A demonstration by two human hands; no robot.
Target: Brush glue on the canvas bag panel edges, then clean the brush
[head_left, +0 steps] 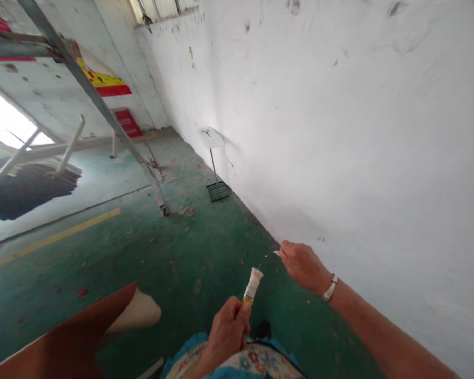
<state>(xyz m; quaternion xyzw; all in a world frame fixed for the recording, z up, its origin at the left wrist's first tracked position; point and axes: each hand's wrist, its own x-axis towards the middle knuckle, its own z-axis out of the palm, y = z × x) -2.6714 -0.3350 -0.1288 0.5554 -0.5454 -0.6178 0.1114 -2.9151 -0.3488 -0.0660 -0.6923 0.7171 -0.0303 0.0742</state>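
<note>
My left hand (228, 327) is wrapped round the yellow handle of a paintbrush (253, 284), held upright in front of my body. Its bristle end looks white and points away from me. Over by the foot of the wall, my right hand (303, 265) is closed in a pinch. A small white scrap (277, 253) sticks out from between its fingertips; what it is made of I cannot make out. The two hands are apart, and a light bracelet sits on the right wrist.
A white wall (359, 147) rises along the right. Against it stands a small lamp-like stand (214, 166) on a black grid base. A metal frame (98, 102) slants at left, its foot on the green floor (174, 252). A brown sheet (79, 337) curls at lower left.
</note>
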